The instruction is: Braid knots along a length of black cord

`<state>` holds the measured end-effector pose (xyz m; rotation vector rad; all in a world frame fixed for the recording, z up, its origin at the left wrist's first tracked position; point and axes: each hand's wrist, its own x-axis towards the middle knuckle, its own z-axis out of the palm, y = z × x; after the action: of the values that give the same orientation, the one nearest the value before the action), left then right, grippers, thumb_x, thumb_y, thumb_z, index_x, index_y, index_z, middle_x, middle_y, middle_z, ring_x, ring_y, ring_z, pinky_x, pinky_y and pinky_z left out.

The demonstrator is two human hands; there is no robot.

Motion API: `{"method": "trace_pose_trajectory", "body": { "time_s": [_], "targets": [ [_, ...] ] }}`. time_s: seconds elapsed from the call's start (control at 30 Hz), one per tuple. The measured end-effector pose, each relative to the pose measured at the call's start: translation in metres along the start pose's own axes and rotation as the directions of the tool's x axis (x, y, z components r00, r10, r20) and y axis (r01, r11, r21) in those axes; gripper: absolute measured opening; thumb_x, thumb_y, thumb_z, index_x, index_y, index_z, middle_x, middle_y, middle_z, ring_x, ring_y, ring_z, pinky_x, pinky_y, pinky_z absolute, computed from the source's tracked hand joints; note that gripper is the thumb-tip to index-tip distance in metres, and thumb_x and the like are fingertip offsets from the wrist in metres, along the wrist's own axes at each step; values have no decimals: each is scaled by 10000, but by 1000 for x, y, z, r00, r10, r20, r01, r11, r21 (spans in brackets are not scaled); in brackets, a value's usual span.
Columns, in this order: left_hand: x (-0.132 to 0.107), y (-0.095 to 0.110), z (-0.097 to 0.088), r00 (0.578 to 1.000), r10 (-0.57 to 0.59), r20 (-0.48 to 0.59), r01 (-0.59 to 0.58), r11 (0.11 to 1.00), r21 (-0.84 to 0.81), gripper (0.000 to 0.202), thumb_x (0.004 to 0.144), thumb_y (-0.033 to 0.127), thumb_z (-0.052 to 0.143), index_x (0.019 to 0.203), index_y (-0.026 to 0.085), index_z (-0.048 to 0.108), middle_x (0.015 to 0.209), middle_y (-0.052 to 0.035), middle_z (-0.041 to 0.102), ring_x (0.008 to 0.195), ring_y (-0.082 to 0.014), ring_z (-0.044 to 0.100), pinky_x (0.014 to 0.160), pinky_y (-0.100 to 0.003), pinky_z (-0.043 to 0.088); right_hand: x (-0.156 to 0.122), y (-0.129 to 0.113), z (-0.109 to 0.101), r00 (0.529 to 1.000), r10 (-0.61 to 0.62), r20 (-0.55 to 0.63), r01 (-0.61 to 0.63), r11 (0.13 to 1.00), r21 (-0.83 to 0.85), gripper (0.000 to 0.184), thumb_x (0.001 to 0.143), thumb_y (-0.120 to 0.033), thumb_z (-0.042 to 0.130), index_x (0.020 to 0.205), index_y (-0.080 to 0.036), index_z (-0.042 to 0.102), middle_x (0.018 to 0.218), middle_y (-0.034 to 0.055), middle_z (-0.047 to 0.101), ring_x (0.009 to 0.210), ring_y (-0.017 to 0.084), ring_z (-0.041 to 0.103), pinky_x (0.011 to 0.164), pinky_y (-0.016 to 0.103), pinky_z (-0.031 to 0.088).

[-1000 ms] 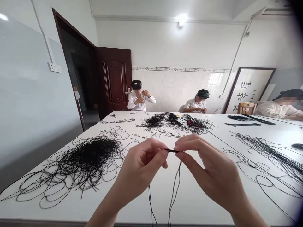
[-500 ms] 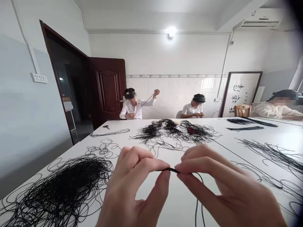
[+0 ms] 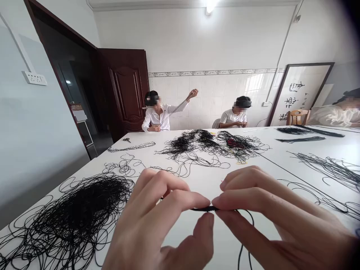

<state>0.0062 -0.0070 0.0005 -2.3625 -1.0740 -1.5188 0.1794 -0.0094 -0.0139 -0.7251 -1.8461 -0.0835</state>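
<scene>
2 hands [image 3: 157, 221] pinch black cord [image 3: 204, 209], tips closer vs earlier.

bright, even indoor light, with glare from a ceiling lamp [image 3: 208, 7] at the top edge and a blown-out window [image 3: 255, 83] right of centre; only faint shadows; walls [image 3: 28, 120] bowed at the frame edges; dark vignette at upper right; left hand [image 3: 160, 221] and right hand [image 3: 270, 213] at bottom perhaps slightly soft.

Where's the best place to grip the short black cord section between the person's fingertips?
Pinch the short black cord section at its ends from either side, as the left hand and right hand do: it is thin and level, with loose cord trailing from its right end.
</scene>
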Motion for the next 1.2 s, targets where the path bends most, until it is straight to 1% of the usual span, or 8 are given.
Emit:
{"method": "trace_pose_trajectory", "body": {
  "time_s": [0.13, 0.33, 0.5, 0.63, 0.77, 0.83, 0.97, 1.2],
  "targets": [
    [1, 2, 4, 1000, -7, -12, 7, 1000, 9, 129, 801, 143, 591, 787, 269, 618, 747, 37, 610, 699, -136, 580, 558, -243, 427, 0, -1, -2, 1000, 15, 24, -15, 1000, 1, 170, 852, -61, 584, 918, -216, 560, 843, 28, 529, 786, 102, 547, 606, 182, 471],
    [-4, 11, 20, 980, -46, -192, 48, 999, 10, 168, 744, 69, 569, 768, 236, 562, 742, 34, 539, 698, -124, 512, 634, -257, 426, 3, 0, -2, 1000, 16, -1, -16, 1000, -20, 137, 870, -97, 589, 919, -221, 562, 856, 23, 543, 799, 95, 550, 604, 174, 480],
    [-5, 12, 25, 963, -47, -264, 28, 997, -76, 216, 728, 25, 567, 783, 232, 539, 766, 18, 498, 757, -145, 479, 628, -274, 400, 3, 3, -4, 1000, -9, -24, 9, 1000, -6, 176, 843, -72, 604, 941, -213, 562, 842, 21, 556, 798, 102, 565, 629, 190, 499],
    [-3, 11, 24, 962, -64, -265, 33, 992, -118, 236, 725, 5, 545, 772, 236, 529, 753, 16, 491, 743, -154, 474, 633, -291, 395, 1, 3, -4, 999, -14, -51, 14, 1000, 5, 201, 833, -42, 592, 931, -217, 572, 846, 25, 561, 819, 117, 569, 692, 223, 502],
    [-2, 10, 23, 973, -105, -208, 79, 989, -127, 186, 743, 57, 528, 752, 242, 517, 725, 19, 518, 715, -162, 496, 639, -305, 411, -1, 2, -3, 997, 18, -71, -17, 1000, 16, 204, 827, -35, 588, 913, -219, 569, 832, 22, 550, 800, 116, 558, 648, 222, 481],
    [-2, 10, 22, 975, -107, -194, 84, 989, -124, 181, 749, 70, 528, 764, 250, 530, 727, 21, 539, 708, -163, 515, 627, -305, 413, -1, 2, -2, 997, 29, -70, -27, 999, 24, 204, 827, -37, 590, 920, -217, 573, 833, 24, 548, 797, 115, 556, 637, 220, 476],
    [-2, 10, 22, 975, -101, -197, 74, 988, -136, 186, 753, 96, 564, 823, 269, 571, 760, 27, 577, 721, -158, 544, 621, -297, 415, 2, 3, -2, 998, 4, -58, -4, 1000, -1, 203, 835, -34, 580, 917, -219, 568, 833, 25, 559, 810, 121, 566, 677, 227, 492],
    [0, 11, 21, 977, -123, -172, 106, 989, -106, 121, 783, 146, 575, 762, 265, 580, 701, 37, 580, 615, -145, 541, 595, -292, 444, 3, 2, -5, 999, -12, -33, 10, 998, -55, 173, 846, -58, 578, 908, -218, 552, 827, 14, 560, 807, 100, 564, 672, 201, 495]
  ]
}}
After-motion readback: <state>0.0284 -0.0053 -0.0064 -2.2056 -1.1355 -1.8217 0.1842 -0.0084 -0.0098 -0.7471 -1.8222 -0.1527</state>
